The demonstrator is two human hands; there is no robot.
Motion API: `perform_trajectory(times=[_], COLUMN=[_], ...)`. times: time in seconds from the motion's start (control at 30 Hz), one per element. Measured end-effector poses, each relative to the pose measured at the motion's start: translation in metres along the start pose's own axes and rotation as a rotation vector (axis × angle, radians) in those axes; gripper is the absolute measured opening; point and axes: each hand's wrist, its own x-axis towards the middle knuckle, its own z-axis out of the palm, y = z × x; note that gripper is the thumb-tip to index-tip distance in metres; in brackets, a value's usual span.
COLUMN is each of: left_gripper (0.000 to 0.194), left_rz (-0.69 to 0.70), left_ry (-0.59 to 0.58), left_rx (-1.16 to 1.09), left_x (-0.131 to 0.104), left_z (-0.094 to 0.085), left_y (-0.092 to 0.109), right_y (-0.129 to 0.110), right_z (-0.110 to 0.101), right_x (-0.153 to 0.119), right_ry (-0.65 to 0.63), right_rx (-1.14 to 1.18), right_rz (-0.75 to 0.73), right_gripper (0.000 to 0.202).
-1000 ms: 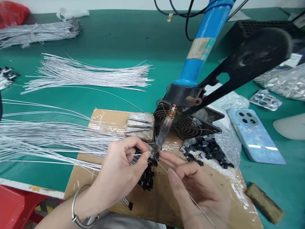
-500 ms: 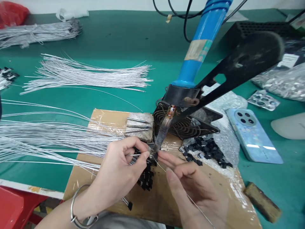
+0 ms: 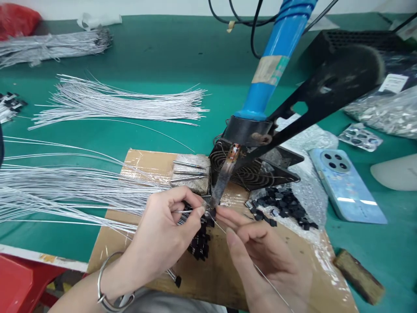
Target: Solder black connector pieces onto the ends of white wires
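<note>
Between thumb and fingertips, my left hand (image 3: 169, 230) pinches a thin white wire whose end meets the soldering iron tip (image 3: 214, 200). My right hand (image 3: 260, 248) grips a strand of solder wire (image 3: 273, 287) that runs up from the lower right to the same tip. The blue-handled soldering iron (image 3: 272, 65) is clamped in a black stand arm (image 3: 339, 91), pointing down. Whatever small part sits at the tip is hidden by my fingers. Below them lies a pile of black connectors (image 3: 199, 243) on wires.
Loose white wires (image 3: 81, 187) spread at left; another bundle (image 3: 130, 102) lies behind. Cardboard (image 3: 228, 278) covers the work spot. A black fan (image 3: 250, 169), black pieces (image 3: 283, 206), a phone (image 3: 352, 195) and a brown sponge block (image 3: 360, 276) are at right. Metal rods (image 3: 189, 171) rest on a block.
Almost nothing differs. Both hands stay at the iron tip, and the right hand with the solder wire has shifted very slightly.
</note>
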Motion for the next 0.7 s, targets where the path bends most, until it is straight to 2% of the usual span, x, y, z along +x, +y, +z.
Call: perform_trajectory(times=[0.33, 0.7], left_gripper=[0.013, 0.014], left_rz=[-0.01, 0.005], left_ry=[0.01, -0.002], left_rx=[0.015, -0.008], left_x=[0.0001, 0.0011], left_z=[0.0006, 0.0018], left_y=[-0.0014, 0.0003], right_y=[0.0004, 0.0001], right_z=[-0.0001, 0.0018], right_x=[0.0004, -0.0003], right_ry=[-0.003, 0.012], right_rx=[0.006, 0.004], right_rz=[0.027, -0.015], right_gripper=[0.023, 0.022])
